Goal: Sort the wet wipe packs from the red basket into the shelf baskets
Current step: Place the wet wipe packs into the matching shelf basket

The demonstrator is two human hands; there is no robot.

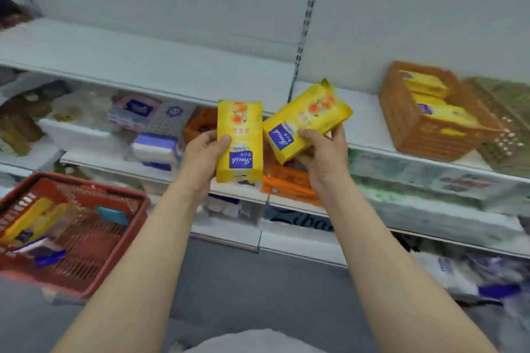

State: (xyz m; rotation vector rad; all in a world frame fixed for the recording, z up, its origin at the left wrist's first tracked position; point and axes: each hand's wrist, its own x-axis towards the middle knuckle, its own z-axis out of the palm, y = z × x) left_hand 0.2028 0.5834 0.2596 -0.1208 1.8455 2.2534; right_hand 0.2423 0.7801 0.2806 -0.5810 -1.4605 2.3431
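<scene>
My left hand [205, 152] grips a yellow wipe pack [239, 140] by its left side, thumb curled over the front face, the pack standing upright with its blue label near the bottom. My right hand [324, 155] holds a second yellow pack [307, 120] from below, thumb pressed on its front beside the blue label, and this one tilts up toward the right. The two packs sit just beside each other in front of the shelving, lower corners nearly touching.

Beyond the right hand, an orange shelf basket [424, 135] stands on the upper shelf [149, 57] toward its right end, holding several yellow packs [438, 107] like the ones I carry. Just to its right is a green basket [504, 120], blurred, and I cannot tell what it holds.

Down at the left, the red basket [86, 272] rests on the floor [243, 281], with more yellow packs [31, 218] lying against its left wall and a few blue-and-white packs [43, 252] near its front left corner.

Behind my hands, the lower shelf [120, 163] carries white and blue tissue packs [156, 149] at the left and orange packs [286, 180] under the right hand. The lowest shelves hold white bundles, too blurred to read.
</scene>
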